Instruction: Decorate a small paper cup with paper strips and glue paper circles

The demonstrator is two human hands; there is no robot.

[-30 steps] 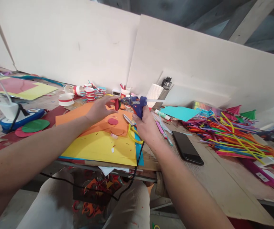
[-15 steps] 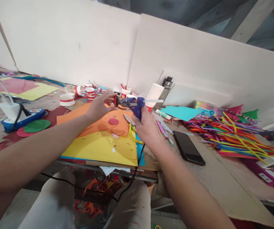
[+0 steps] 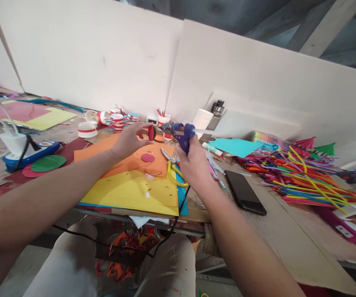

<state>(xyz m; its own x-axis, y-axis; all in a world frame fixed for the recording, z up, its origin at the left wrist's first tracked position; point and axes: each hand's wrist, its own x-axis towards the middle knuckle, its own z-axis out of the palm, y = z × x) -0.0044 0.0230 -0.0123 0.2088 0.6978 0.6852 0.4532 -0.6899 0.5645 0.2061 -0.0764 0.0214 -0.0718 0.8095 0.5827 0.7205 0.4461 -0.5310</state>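
Note:
In my right hand (image 3: 193,161) is a blue hot glue gun (image 3: 182,134), its handle wrapped by my fingers and a pale glue stick (image 3: 205,131) poking out of its rear. The nozzle points left, a small gap away from a little red and green paper piece (image 3: 151,132). My left hand (image 3: 133,138) pinches that piece between fingertips and thumb. Orange sheets (image 3: 125,159) and a yellow sheet (image 3: 134,192) lie below, with a red paper circle (image 3: 148,157) on top. Yellow-handled scissors (image 3: 172,171) rest beside my right hand.
A black phone (image 3: 245,192) and a heap of colourful pipe cleaners (image 3: 298,173) lie to the right. Red-and-white cut cups (image 3: 87,129) and a blue power strip (image 3: 31,154) are at left. A paper cup stack (image 3: 203,119) stands behind. The gun's black cord (image 3: 181,210) drops over the table edge.
The glue gun in my right hand has moved a little to the right, and its nozzle has come away from the red and green piece. My left hand has barely moved.

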